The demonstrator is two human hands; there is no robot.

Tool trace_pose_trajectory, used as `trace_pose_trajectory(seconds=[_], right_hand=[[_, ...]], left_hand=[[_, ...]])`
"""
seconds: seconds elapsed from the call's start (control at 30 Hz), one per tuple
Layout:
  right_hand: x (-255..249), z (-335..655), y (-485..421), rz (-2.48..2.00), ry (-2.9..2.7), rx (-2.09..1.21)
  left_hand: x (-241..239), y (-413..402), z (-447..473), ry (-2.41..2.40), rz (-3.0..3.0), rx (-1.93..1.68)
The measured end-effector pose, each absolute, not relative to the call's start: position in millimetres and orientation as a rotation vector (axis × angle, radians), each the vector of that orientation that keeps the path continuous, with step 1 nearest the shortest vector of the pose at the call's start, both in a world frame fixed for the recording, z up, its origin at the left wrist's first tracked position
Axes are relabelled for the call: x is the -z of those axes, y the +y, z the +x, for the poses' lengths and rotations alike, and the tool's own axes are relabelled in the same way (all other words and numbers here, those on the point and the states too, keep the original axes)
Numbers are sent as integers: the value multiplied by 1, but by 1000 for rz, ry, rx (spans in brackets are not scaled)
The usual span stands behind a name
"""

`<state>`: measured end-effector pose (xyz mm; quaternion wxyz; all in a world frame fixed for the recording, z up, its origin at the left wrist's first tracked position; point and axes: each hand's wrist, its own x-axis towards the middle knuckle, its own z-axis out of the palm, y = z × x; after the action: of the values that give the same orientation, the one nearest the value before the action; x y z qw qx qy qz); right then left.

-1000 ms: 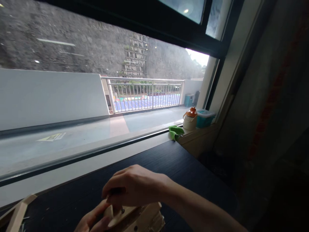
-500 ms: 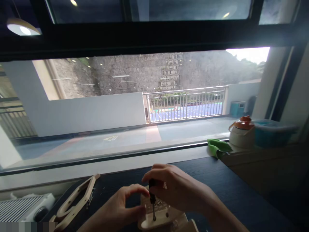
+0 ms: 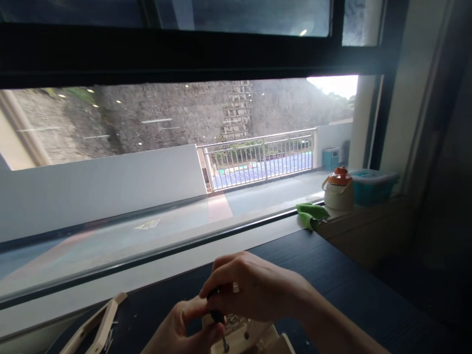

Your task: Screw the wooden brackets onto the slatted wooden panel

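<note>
My right hand point(image 3: 250, 285) is closed around the dark handle of a small screwdriver point(image 3: 218, 322) whose metal shaft points down into a light wooden piece point(image 3: 254, 339) at the bottom edge of the view. My left hand point(image 3: 184, 329) is curled beside the shaft, its fingertips pinching near the screwdriver and resting on the wooden piece. The piece lies on a dark table point(image 3: 332, 285). Most of the wooden piece is cut off by the frame's lower edge.
Another flat wooden part point(image 3: 98, 324) lies at the lower left on the table. On the ledge to the right sit a green cloth point(image 3: 311, 215), a white kettle with an orange lid point(image 3: 337, 189) and a teal plastic box point(image 3: 372, 187). A large window fills the view ahead.
The view has swung right and tipped up a little. My hands have stayed on the screwdriver and wooden piece, and the left hand has closed in nearer the shaft.
</note>
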<state>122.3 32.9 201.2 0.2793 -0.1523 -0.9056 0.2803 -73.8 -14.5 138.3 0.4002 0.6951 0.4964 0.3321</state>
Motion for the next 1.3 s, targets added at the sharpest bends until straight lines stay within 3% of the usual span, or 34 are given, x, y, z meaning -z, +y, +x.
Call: trace_pose_trajectory(seconds=[0.27,0.53,1.3], right_hand=[[-199,119,34,-375,-2424,-759],[-198,122,41,-355,-2391,-859],[-197,125,47,-316,-2407,-1078]], left_hand=[[-130,-14,-81,1240,1754,-807],[-120,-14,-76,1414,1551,-1022],[-133,-19,-73,1373,1648,-1010]])
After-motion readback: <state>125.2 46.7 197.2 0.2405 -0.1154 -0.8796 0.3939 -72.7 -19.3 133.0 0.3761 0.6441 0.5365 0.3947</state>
